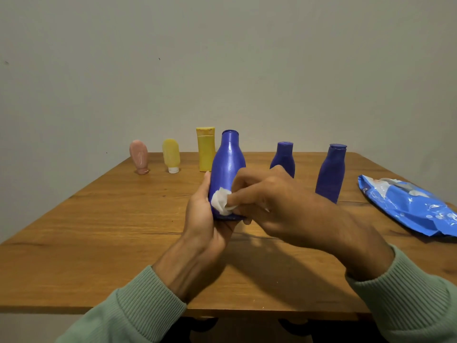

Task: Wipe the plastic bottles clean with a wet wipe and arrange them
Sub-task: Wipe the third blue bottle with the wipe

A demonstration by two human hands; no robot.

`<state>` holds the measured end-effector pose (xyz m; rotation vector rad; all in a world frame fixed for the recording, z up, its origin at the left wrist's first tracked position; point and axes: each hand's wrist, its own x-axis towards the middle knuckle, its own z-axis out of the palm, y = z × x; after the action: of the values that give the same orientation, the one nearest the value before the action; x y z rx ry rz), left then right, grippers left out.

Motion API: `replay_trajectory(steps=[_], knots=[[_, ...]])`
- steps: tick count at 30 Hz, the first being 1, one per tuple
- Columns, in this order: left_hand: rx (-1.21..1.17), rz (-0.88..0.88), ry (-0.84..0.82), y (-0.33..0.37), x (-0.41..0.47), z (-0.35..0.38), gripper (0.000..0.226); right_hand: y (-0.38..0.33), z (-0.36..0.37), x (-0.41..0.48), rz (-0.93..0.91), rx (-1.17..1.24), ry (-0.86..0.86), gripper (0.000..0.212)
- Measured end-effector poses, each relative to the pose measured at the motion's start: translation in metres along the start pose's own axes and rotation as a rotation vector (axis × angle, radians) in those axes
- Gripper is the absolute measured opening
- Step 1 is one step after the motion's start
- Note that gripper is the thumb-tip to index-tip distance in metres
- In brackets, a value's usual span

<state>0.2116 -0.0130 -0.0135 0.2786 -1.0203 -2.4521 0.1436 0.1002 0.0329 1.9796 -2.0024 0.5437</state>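
Blue plastic bottle [228, 164], upright, is held above the middle of the wooden tabletop [99, 231]: left hand [200, 219] grips its base, right hand [277, 206] pinches a crumpled white wet wipe [220, 201] against its lower body. A blue plastic wipe pack [408, 206] lies at the right edge.

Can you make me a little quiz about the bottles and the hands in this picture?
1. True or false: the left hand grips the big blue bottle.
2. Which hand pinches the white wipe against that bottle: A left, B right?
3. How many bottles stand on the table with no hand holding them?
Key: 1 true; 2 B; 3 five: pink bottle, small yellow bottle, tall yellow bottle, middle blue bottle, right blue bottle.
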Motion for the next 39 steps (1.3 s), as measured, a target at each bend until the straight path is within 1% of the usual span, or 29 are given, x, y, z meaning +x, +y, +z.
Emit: replay_trajectory(steps=[2, 4, 6, 9, 11, 13, 15, 18, 20, 22, 24, 27, 30, 32, 34, 37, 39], knots=[[-0.01, 0.006, 0.002, 0.0, 0.001, -0.001, 0.05, -0.001, -0.001, 0.0, -0.014, -0.018, -0.026, 0.024], [0.034, 0.014, -0.034, 0.0, 0.001, 0.0, 0.047, 0.003, -0.002, -0.001, 0.004, 0.018, 0.028, 0.024], [0.105, 0.024, -0.078, -0.001, 0.0, 0.004, 0.046, 0.012, -0.001, -0.003, 0.037, 0.072, 0.136, 0.022], [0.191, 0.005, -0.166, -0.002, -0.004, 0.007, 0.047, 0.027, 0.0, -0.005, 0.105, 0.125, 0.373, 0.022], [0.23, -0.02, -0.21, -0.002, -0.005, 0.007, 0.047, 0.032, 0.001, -0.005, 0.175, 0.093, 0.514, 0.024], [0.276, -0.035, -0.231, -0.002, -0.006, 0.006, 0.048, 0.032, 0.002, -0.004, 0.24, 0.046, 0.576, 0.027], [0.309, -0.031, -0.217, -0.004, -0.007, 0.006, 0.048, 0.029, 0.001, -0.005, 0.245, 0.043, 0.538, 0.026], [0.27, -0.015, -0.169, -0.005, -0.006, 0.006, 0.046, 0.018, -0.002, -0.005, 0.187, 0.066, 0.331, 0.021], [0.185, -0.018, -0.13, -0.005, -0.008, 0.007, 0.045, 0.007, -0.003, -0.004, 0.127, 0.026, 0.188, 0.021], [0.037, -0.045, -0.083, -0.004, -0.008, 0.006, 0.043, -0.005, -0.002, -0.002, 0.072, -0.017, 0.061, 0.024], [-0.061, -0.076, -0.078, -0.003, -0.007, 0.005, 0.045, -0.014, 0.0, -0.002, 0.033, -0.042, -0.045, 0.028], [-0.072, -0.091, -0.063, -0.003, -0.005, 0.003, 0.047, -0.016, -0.004, -0.004, 0.03, -0.039, -0.143, 0.029], [-0.084, -0.089, -0.052, 0.0, -0.004, 0.003, 0.043, -0.011, -0.015, -0.008, 0.044, 0.062, -0.216, 0.027], [-0.079, -0.08, -0.08, 0.002, -0.002, 0.003, 0.045, -0.004, -0.02, -0.01, 0.067, 0.167, -0.176, 0.025], [-0.027, -0.063, -0.096, 0.001, 0.001, 0.001, 0.05, 0.006, -0.023, -0.011, 0.139, 0.257, -0.023, 0.024], [0.047, -0.047, -0.139, -0.001, 0.003, -0.001, 0.049, 0.019, -0.025, -0.011, 0.226, 0.316, 0.232, 0.021], [0.075, -0.051, -0.159, -0.001, 0.003, 0.001, 0.049, 0.022, -0.025, -0.01, 0.256, 0.307, 0.301, 0.021]])
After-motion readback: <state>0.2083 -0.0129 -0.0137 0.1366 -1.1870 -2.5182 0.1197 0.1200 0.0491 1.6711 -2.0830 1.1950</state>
